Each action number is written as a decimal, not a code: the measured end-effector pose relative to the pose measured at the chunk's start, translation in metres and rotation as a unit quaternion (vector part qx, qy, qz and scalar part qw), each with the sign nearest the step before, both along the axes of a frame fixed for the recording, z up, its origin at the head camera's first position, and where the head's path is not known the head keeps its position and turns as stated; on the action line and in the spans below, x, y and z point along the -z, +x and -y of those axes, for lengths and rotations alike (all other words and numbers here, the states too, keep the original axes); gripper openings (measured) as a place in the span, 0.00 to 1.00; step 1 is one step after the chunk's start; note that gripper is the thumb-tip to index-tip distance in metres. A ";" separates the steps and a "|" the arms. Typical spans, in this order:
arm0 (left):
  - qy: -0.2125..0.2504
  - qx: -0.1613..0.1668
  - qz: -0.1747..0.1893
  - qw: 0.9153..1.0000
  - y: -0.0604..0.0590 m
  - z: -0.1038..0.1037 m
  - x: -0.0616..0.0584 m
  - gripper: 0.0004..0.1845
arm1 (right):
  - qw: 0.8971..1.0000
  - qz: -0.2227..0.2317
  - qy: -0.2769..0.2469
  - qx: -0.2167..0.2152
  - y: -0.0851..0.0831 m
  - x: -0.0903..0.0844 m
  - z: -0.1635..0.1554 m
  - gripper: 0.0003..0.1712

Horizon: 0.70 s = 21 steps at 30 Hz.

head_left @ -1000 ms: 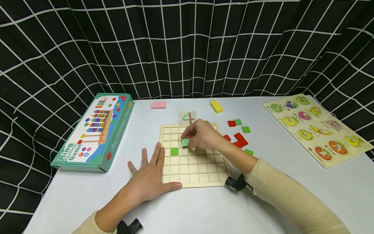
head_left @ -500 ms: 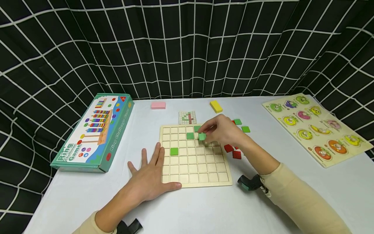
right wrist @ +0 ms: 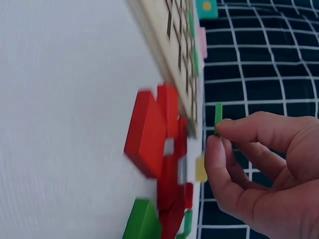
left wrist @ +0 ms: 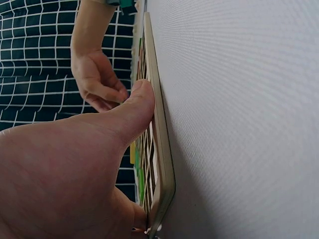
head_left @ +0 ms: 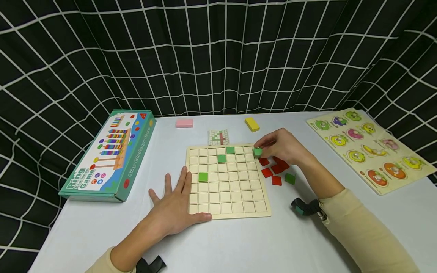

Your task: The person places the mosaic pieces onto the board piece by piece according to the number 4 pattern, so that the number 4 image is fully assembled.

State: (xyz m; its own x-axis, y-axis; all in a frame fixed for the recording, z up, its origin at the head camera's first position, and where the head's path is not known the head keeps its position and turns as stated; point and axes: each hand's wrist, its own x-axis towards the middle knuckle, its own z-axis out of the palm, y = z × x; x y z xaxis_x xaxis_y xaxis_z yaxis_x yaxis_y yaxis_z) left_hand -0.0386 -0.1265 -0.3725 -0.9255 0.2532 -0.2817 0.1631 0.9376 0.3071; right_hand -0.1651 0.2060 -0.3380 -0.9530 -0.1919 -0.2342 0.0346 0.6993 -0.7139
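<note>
The left hand (head_left: 174, 212) lies flat, fingers spread, against the wooden grid board (head_left: 227, 197), bracing its near-left edge on the tabletop (head_left: 239, 242). Right of the board, the right hand (head_left: 285, 146) pinches a green square tile (head_left: 258, 152) in its fingers at the board's far-right corner, loose red tiles (head_left: 273, 170) just beneath them.

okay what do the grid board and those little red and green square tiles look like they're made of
Grid board: pale unfinished-looking wood, probably plywood; matte tan surface, thin raised dividers, a layered-looking edge in the left wrist view. Green tile pinched by the right hand and red tiles: likely painted wood, flat opaque matte colour, crisp thick edges; plastic can't be ruled out.
</note>
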 end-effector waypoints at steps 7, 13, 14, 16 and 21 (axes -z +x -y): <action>0.001 0.000 0.000 1.000 0.000 0.000 0.001 0.72 | 0.999 0.009 0.025 0.021 -0.007 0.007 -0.008 0.18; -0.001 0.001 -0.002 1.000 0.000 0.000 0.001 0.72 | 0.999 0.004 0.043 0.030 -0.010 0.012 -0.008 0.16; -0.002 0.001 -0.002 1.000 0.000 0.000 0.001 0.72 | 0.998 0.003 0.046 0.031 -0.010 0.013 -0.007 0.16; -0.003 0.001 -0.002 1.000 0.000 0.000 0.001 0.72 | 0.998 0.000 0.051 0.030 -0.011 0.014 -0.007 0.15; -0.008 0.002 -0.004 1.000 0.000 0.000 0.001 0.71 | 0.998 -0.008 0.060 0.023 -0.011 0.015 -0.009 0.16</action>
